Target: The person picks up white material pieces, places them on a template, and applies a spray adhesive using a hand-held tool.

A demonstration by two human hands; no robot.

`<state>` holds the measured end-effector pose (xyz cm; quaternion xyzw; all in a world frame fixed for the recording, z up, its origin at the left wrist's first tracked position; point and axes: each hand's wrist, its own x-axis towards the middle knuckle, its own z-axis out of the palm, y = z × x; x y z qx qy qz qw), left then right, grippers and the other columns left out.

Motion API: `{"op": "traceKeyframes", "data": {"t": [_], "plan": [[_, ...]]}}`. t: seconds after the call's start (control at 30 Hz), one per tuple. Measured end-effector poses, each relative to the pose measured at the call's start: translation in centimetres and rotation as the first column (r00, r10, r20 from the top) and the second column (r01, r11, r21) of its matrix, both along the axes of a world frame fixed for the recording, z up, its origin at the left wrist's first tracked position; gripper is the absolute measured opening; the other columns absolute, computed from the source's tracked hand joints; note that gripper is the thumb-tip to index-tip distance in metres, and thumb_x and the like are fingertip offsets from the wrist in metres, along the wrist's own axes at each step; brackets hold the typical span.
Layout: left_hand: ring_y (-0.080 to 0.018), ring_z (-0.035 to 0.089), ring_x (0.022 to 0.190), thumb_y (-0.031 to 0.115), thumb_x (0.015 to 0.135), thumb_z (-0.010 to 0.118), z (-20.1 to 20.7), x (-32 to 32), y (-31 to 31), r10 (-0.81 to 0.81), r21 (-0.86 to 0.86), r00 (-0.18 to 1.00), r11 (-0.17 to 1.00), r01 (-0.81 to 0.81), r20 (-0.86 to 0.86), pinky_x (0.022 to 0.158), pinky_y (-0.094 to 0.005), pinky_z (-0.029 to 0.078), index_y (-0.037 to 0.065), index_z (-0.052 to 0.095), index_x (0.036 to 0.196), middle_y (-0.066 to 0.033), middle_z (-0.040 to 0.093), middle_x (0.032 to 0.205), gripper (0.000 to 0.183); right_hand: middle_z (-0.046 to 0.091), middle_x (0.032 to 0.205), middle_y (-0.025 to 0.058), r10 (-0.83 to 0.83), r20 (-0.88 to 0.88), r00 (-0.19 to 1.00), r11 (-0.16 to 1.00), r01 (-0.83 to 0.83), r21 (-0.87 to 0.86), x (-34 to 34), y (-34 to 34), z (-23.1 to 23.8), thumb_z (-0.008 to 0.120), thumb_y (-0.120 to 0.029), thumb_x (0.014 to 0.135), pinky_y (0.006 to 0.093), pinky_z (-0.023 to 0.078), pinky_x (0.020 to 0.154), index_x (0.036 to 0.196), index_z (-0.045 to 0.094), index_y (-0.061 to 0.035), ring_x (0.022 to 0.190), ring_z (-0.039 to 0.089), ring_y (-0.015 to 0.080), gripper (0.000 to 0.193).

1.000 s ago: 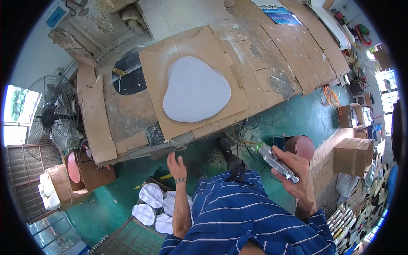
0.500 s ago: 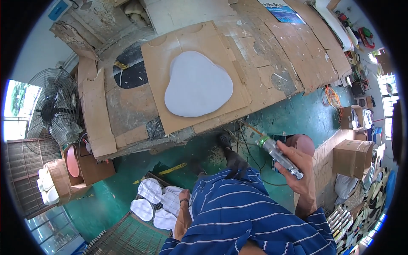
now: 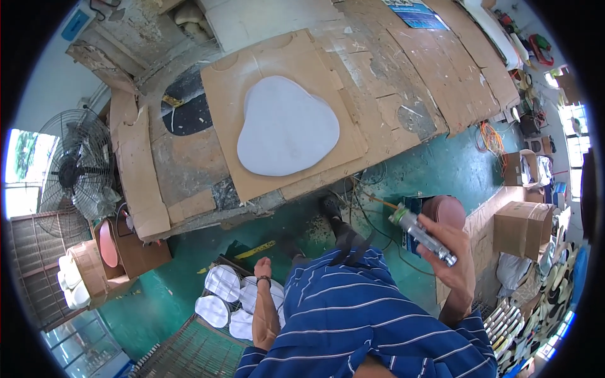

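In my right hand is a silver cylindrical hand tool with a green collar and a thin brown tube or rod at its far end. My fingers wrap round its body, clear of the worktable's near edge. My left hand, with a dark band at the wrist, hangs low with its fingers curled and nothing visible in them. Nearest to it are several white rounded pads lying on a wire rack. A large white three-lobed pad lies flat on a cardboard sheet on the worktable.
The cardboard-covered worktable stretches across in front of me. A black fan stands at the left, near a carton of white pads. Hoses trail over the green floor. Stacked pink-brown discs and a carton are at the right.
My left hand has moved slightly forward and left, away from the pads. My right hand has shifted a little to the right and nearer to me with the tool.
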<state>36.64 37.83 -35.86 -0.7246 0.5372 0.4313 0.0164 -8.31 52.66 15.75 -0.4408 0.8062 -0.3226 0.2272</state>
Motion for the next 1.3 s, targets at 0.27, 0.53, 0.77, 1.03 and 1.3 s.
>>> {"op": "traceKeyframes", "data": {"t": [0.27, 0.53, 0.77, 1.03, 1.3], "plan": [[-0.0305, 0.070, 0.105, 0.034, 0.087, 0.070, -1.8, 2.1, 2.4, 0.049, 0.036, 0.998, 0.998, -0.047, -0.041, 0.094, -0.0381, 0.053, 0.008, 0.074, 0.113, -0.0153, 0.075, 0.109, 0.037, 0.067, 0.097, 0.0185, 0.192, 0.150, 0.970, 0.977, -0.175, -0.122, 1.6, -4.9, -1.4, 0.071, 0.011, 0.071, 0.0322, 0.052, 0.073, 0.137, 0.057, -0.0005, 0.083, 0.068, 0.0335, 0.069], [-0.0272, 0.071, 0.102, 0.029, 0.087, 0.072, -0.7, 3.4, 4.0, 0.107, 0.074, 0.993, 0.992, -0.103, -0.052, 0.092, -0.0367, 0.053, 0.005, 0.075, 0.111, -0.0150, 0.075, 0.106, 0.034, 0.069, 0.101, 0.0186, -0.002, 0.008, 1.000, 0.974, 0.003, -0.226, 0.5, -7.4, -2.7, 0.073, 0.006, 0.079, 0.0311, 0.053, 0.075, 0.134, 0.060, 0.0004, 0.084, 0.069, 0.0272, 0.057], [-0.0273, 0.070, 0.104, 0.030, 0.085, 0.073, -1.6, 3.1, 2.6, 0.131, 0.118, 0.988, 0.986, -0.121, -0.086, 0.094, -0.0367, 0.053, 0.009, 0.076, 0.111, -0.0137, 0.075, 0.107, 0.034, 0.070, 0.102, 0.0187, -0.107, -0.112, 0.988, 0.985, 0.090, -0.144, 0.0, -5.4, -2.2, 0.073, 0.004, 0.081, 0.0313, 0.052, 0.077, 0.133, 0.060, 0.0009, 0.084, 0.069, 0.0277, 0.054], [-0.0272, 0.070, 0.105, 0.028, 0.085, 0.073, -1.9, 0.5, -1.1, 0.024, 0.100, 0.999, 0.995, -0.020, -0.032, 0.094, -0.0369, 0.053, 0.009, 0.076, 0.111, -0.0133, 0.075, 0.107, 0.033, 0.069, 0.095, 0.0145, -0.112, -0.091, 0.989, 0.984, 0.098, -0.150, 0.5, -3.1, -0.5, 0.074, 0.003, 0.080, 0.0298, 0.050, 0.073, 0.132, 0.062, 0.0018, 0.080, 0.066, 0.0236, 0.053], [-0.0275, 0.070, 0.106, 0.029, 0.085, 0.073, -2.3, 0.1, -1.5, 0.082, 0.169, 0.996, 0.983, -0.074, -0.041, 0.094, -0.0371, 0.053, 0.009, 0.075, 0.112, -0.0132, 0.075, 0.109, 0.034, 0.070, 0.096, 0.0146, -0.171, 0.007, 0.985, 0.985, 0.171, -0.029, 1.3, -0.6, 0.1, 0.074, 0.003, 0.079, 0.0306, 0.051, 0.076, 0.133, 0.062, 0.0004, 0.083, 0.067, 0.0239, 0.055]]}}
